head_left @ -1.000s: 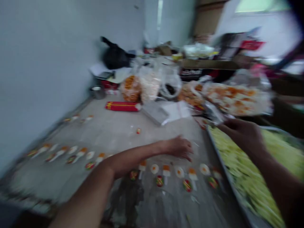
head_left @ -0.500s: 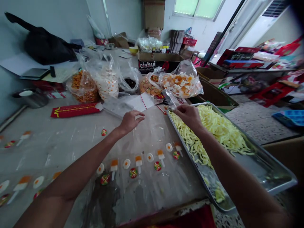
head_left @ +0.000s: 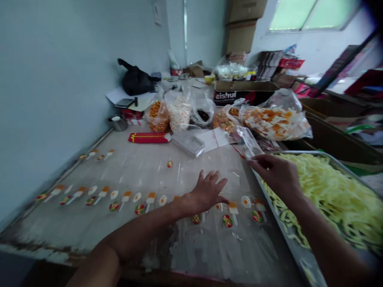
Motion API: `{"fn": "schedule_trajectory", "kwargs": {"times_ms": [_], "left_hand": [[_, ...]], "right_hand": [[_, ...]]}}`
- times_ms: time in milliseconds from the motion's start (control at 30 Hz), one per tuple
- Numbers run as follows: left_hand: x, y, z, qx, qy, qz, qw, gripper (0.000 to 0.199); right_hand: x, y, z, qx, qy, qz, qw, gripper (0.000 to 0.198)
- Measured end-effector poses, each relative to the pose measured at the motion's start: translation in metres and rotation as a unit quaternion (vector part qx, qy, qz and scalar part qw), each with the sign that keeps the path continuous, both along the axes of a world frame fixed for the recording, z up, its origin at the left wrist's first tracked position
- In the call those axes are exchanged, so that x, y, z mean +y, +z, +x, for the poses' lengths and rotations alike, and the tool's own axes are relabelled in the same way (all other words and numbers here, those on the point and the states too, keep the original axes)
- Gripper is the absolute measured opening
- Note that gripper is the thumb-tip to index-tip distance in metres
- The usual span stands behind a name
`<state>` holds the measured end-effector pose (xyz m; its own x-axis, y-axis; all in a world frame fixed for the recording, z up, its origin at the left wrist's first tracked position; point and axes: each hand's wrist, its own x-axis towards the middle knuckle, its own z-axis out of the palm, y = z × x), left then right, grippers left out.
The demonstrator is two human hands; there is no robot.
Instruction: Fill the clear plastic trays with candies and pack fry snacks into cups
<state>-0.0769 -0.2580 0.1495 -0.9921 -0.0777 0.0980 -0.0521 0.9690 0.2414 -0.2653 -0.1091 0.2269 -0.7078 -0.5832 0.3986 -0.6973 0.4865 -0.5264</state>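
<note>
My left hand (head_left: pixel 208 190) is spread flat with its fingers apart, low over clear plastic sleeves lying on the table (head_left: pixel 98 235). Rows of small candies lie on the sleeves: orange-and-white popsicle shapes (head_left: pixel 150 199), fried-egg shapes (head_left: pixel 245 202) and round red-and-green pieces (head_left: pixel 227 221). One round piece (head_left: pixel 169 164) sits alone farther back. In my right hand (head_left: pixel 277 171), thumb and fingers pinch a clear plastic bag (head_left: pixel 249 141) by its near end, beside the tray's left edge. Pale yellow strips (head_left: pixel 332 191) fill much of the metal tray (head_left: pixel 289 235), partly hidden by my right forearm.
Bags of orange snacks (head_left: pixel 158 117), white candies (head_left: pixel 179 111) and orange-white gummies (head_left: pixel 273 119) stand along the back. A red packet (head_left: pixel 149 138), a clear plastic box (head_left: pixel 191 144) and a metal cup (head_left: pixel 119 123) are in front. Cardboard boxes (head_left: pixel 335 127) stand at right.
My view has swung left. My left hand has come nearer over the candy row and its fingers have spread. My right hand still pinches the clear bag beside the tray.
</note>
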Motion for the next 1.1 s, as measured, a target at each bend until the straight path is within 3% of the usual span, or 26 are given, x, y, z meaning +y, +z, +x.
{"fn": "schedule_trajectory", "kwargs": {"times_ms": [133, 333, 400, 500, 567, 667, 767, 867, 967, 1100], "left_hand": [[-0.026, 0.02, 0.041, -0.006, 0.103, -0.006, 0.995, 0.081], [-0.047, 0.023, 0.122, -0.073, 0.269, 0.004, 0.96, 0.089], [-0.044, 0.027, 0.138, -0.037, 0.285, 0.045, 0.957, 0.084], [-0.025, 0.037, 0.152, 0.104, 0.265, 0.173, 0.943, 0.068], [-0.004, 0.042, 0.155, 0.201, 0.247, 0.296, 0.901, 0.06], [0.03, 0.045, 0.152, 0.289, 0.215, 0.469, 0.807, 0.049], [0.053, 0.046, 0.145, 0.35, 0.209, 0.576, 0.709, 0.036], [0.061, 0.049, 0.145, 0.38, 0.218, 0.651, 0.62, 0.037], [0.061, 0.055, 0.151, 0.363, 0.22, 0.701, 0.573, 0.042], [0.056, 0.059, 0.158, 0.379, 0.225, 0.698, 0.565, 0.042]], "right_hand": [[0.014, 0.012, 0.032, 0.007, -0.007, -0.008, 1.0, 0.037], [0.02, 0.006, 0.091, -0.027, 0.071, -0.048, 0.996, 0.034], [0.018, 0.0, 0.111, -0.033, 0.105, -0.048, 0.993, 0.031], [0.017, -0.005, 0.142, -0.026, 0.151, -0.059, 0.986, 0.029], [0.02, -0.007, 0.162, -0.017, 0.175, -0.071, 0.982, 0.028], [0.026, -0.014, 0.188, -0.011, 0.204, -0.079, 0.976, 0.028], [0.032, -0.023, 0.205, -0.009, 0.229, -0.087, 0.969, 0.03], [0.035, -0.031, 0.214, -0.01, 0.248, -0.09, 0.965, 0.033], [0.033, -0.04, 0.218, -0.012, 0.275, -0.077, 0.958, 0.036], [0.025, -0.05, 0.218, -0.021, 0.317, -0.067, 0.946, 0.033]]}}
